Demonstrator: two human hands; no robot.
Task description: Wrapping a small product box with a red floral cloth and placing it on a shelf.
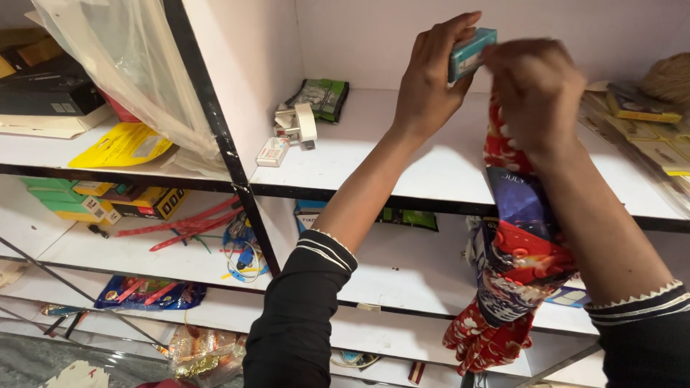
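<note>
Shelving (431, 169): white boards on black edging, several tiers, divided by a black upright (215, 122). Fills the whole view.

Plastic bag (129, 57): clear, hanging at upper left over the top-left shelf.

Cloth (514, 273): long red and dark blue printed fabric, hanging from the right hand down past two shelf edges; its lower end is bunched.

Left hand (428, 82): raised above the top shelf, fingers curled around a box, thumb side toward the camera. Black sleeve with white trim at the cuff.

Right hand (535, 93): raised just beside the left, slightly blurred, closed on the top of the cloth and touching the box's right end. Whether it also grips the box cannot be told.

Black case (47, 90): flat, on the top-left shelf, lying on a pale folder.

Yellow packet (122, 146): flat, at the front of the same shelf.

Yellow boxes (647, 122): flat, in a row along the right end of the top shelf.

Green packet (320, 97): at the back of the top shelf, near the upright.

Red ties (190, 226): loose bundle on the second shelf, left bay.

White plug (302, 123): in front of the green packet, touching a small white carton (272, 151).

Box (471, 52): small, teal, held in the air between both hands, above the top shelf, tilted.
</note>
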